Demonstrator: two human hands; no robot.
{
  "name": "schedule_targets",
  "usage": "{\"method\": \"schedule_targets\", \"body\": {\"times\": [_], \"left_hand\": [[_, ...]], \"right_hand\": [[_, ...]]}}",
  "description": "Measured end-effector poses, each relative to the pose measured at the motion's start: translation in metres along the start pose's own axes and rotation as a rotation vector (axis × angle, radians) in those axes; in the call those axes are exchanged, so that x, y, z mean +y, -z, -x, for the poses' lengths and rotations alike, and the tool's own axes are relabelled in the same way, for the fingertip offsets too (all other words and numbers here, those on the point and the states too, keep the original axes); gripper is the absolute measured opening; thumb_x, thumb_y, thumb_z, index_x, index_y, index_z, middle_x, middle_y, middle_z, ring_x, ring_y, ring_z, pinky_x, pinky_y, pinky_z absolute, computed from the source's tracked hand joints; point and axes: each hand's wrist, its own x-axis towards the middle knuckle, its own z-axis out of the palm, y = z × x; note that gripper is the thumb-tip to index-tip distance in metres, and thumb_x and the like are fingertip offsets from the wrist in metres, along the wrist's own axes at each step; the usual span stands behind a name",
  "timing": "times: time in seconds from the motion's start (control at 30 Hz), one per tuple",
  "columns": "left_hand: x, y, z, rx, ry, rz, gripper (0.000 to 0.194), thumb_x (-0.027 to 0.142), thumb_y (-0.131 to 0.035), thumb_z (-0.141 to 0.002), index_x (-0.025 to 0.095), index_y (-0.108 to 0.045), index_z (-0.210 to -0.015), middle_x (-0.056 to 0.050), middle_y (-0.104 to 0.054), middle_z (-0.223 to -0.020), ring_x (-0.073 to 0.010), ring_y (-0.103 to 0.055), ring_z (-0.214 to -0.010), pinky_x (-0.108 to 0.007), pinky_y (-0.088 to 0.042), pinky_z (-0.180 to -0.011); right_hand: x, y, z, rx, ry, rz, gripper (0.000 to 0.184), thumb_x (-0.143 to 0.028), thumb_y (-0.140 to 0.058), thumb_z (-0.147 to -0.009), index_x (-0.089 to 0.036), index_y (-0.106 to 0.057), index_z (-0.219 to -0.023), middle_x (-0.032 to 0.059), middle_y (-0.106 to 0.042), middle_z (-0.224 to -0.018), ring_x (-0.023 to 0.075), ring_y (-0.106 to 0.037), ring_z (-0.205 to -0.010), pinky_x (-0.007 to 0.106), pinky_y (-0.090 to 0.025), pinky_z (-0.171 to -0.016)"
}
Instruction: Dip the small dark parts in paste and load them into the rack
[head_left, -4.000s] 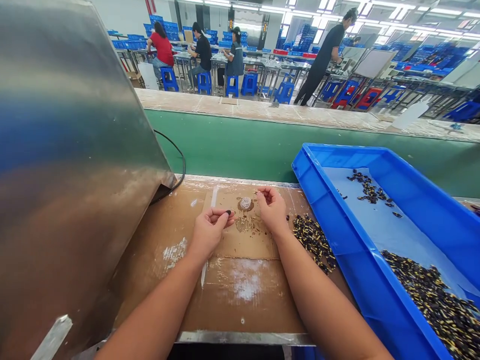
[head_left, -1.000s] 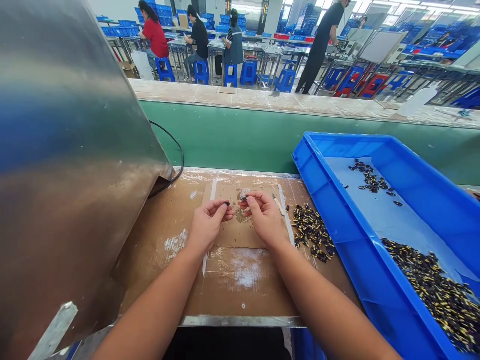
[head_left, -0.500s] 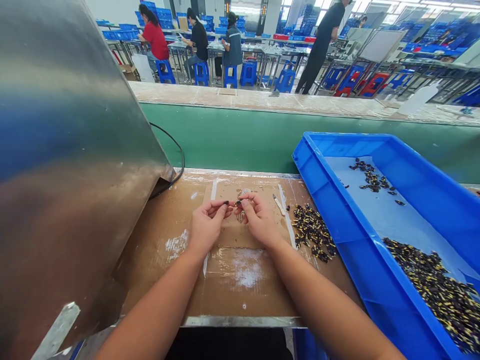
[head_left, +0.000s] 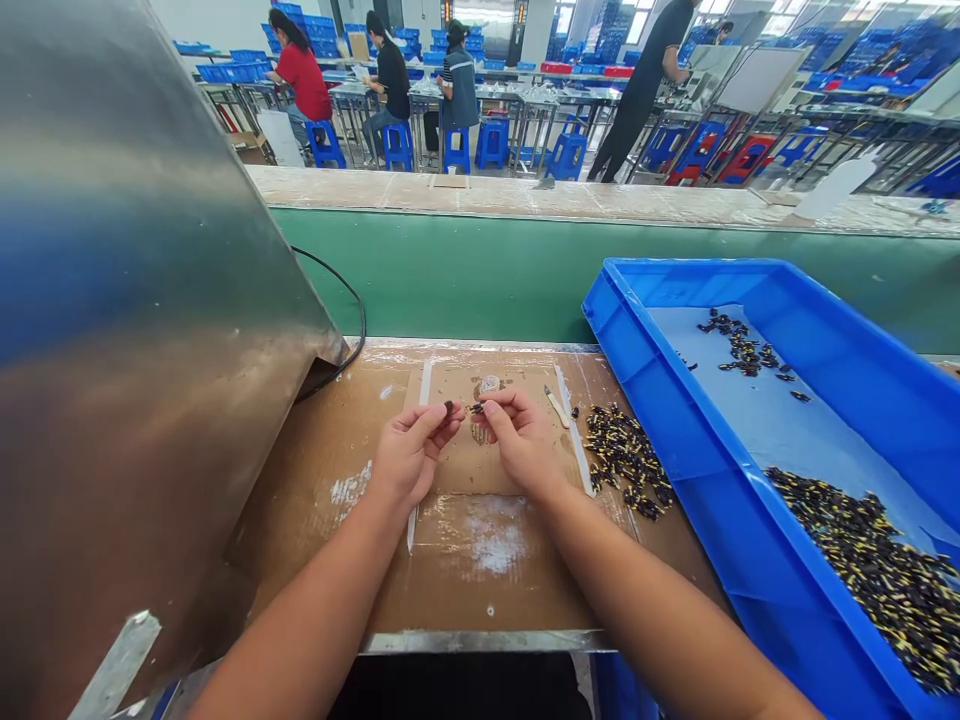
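Observation:
Over the cardboard-covered bench (head_left: 450,600), my left hand (head_left: 409,450) pinches a small dark piece (head_left: 448,408) between thumb and forefinger. Close beside it, my right hand (head_left: 519,440) grips a small black-and-yellow part (head_left: 477,408) at its fingertips. A narrow gap separates the two held pieces. Their exact kind is too small to make out. Right of my right hand lies a white-handled knife (head_left: 556,408). A loose pile of black-and-yellow parts (head_left: 626,455) rests beyond it, against the blue bin.
A large blue bin (head_left: 675,420) on the right holds more such parts (head_left: 862,560) on a pale liner. A metal housing (head_left: 142,350) with a black cable (head_left: 360,300) fills the left side. A green partition (head_left: 450,270) stands behind; several people work beyond it.
My hands have drawn slightly apart, the left hand turning a little and its fingers opening somewhat around the dark piece. The view has shifted slightly.

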Motion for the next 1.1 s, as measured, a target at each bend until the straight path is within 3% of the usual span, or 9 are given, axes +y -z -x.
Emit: {"method": "schedule_targets", "body": {"times": [0.17, 0.27, 0.4, 0.53, 0.73, 1.1], "left_hand": [[0.005, -0.001, 0.002, -0.024, 0.063, 0.089, 0.030, 0.030, -0.100, -0.057, 0.017, -0.080, -0.075, -0.008, -0.081, -0.089, -0.0124, -0.074, -0.077, -0.019, -0.060, -0.074], [0.005, -0.001, 0.005, -0.049, 0.053, 0.117, 0.031, 0.030, -0.101, -0.056, 0.016, -0.080, -0.075, -0.006, -0.081, -0.087, -0.0113, -0.073, -0.075, -0.017, -0.060, -0.073], [0.006, -0.004, 0.008, -0.072, 0.027, 0.135, 0.035, 0.031, -0.104, -0.055, 0.015, -0.081, -0.075, -0.005, -0.080, -0.082, -0.0105, -0.073, -0.073, -0.016, -0.060, -0.071], [0.007, -0.005, 0.009, -0.089, 0.007, 0.139, 0.033, 0.031, -0.104, -0.056, 0.016, -0.081, -0.074, -0.004, -0.080, -0.081, -0.0102, -0.073, -0.073, -0.016, -0.061, -0.073], [0.007, -0.004, 0.007, -0.127, -0.055, 0.107, 0.030, 0.032, -0.103, -0.058, 0.017, -0.080, -0.072, -0.004, -0.081, -0.083, -0.0094, -0.073, -0.073, -0.016, -0.060, -0.074], [0.004, -0.001, 0.007, -0.168, -0.110, 0.065, 0.027, 0.032, -0.102, -0.061, 0.020, -0.082, -0.074, -0.003, -0.082, -0.087, -0.0094, -0.074, -0.078, -0.015, -0.060, -0.078]], "right_hand": [[-0.003, -0.004, 0.005, 0.044, -0.022, -0.127, 0.015, -0.038, -0.075, -0.088, -0.023, -0.071, -0.088, -0.0022, -0.067, -0.068, 0.0138, -0.065, -0.059, 0.026, -0.050, -0.053], [-0.006, -0.007, 0.010, -0.005, -0.020, -0.168, 0.018, -0.040, -0.076, -0.089, -0.024, -0.074, -0.095, 0.0001, -0.073, -0.075, 0.0150, -0.068, -0.064, 0.028, -0.056, -0.058], [-0.012, -0.011, 0.015, -0.025, 0.053, -0.129, 0.023, -0.041, -0.080, -0.090, -0.023, -0.077, -0.104, 0.0044, -0.080, -0.091, 0.0165, -0.075, -0.076, 0.033, -0.064, -0.073], [-0.012, -0.012, 0.017, -0.027, 0.134, -0.069, 0.017, -0.039, -0.077, -0.094, -0.026, -0.080, -0.105, 0.0043, -0.081, -0.099, 0.0158, -0.075, -0.079, 0.031, -0.065, -0.072], [-0.005, -0.010, 0.018, -0.072, 0.200, 0.005, 0.018, -0.035, -0.072, -0.098, -0.028, -0.081, -0.112, 0.0054, -0.081, -0.109, 0.0194, -0.078, -0.095, 0.035, -0.067, -0.082], [-0.007, -0.010, 0.017, -0.087, 0.249, 0.027, 0.017, -0.028, -0.072, -0.098, -0.027, -0.081, -0.112, 0.0051, -0.082, -0.110, 0.0169, -0.077, -0.088, 0.034, -0.068, -0.078]]}}
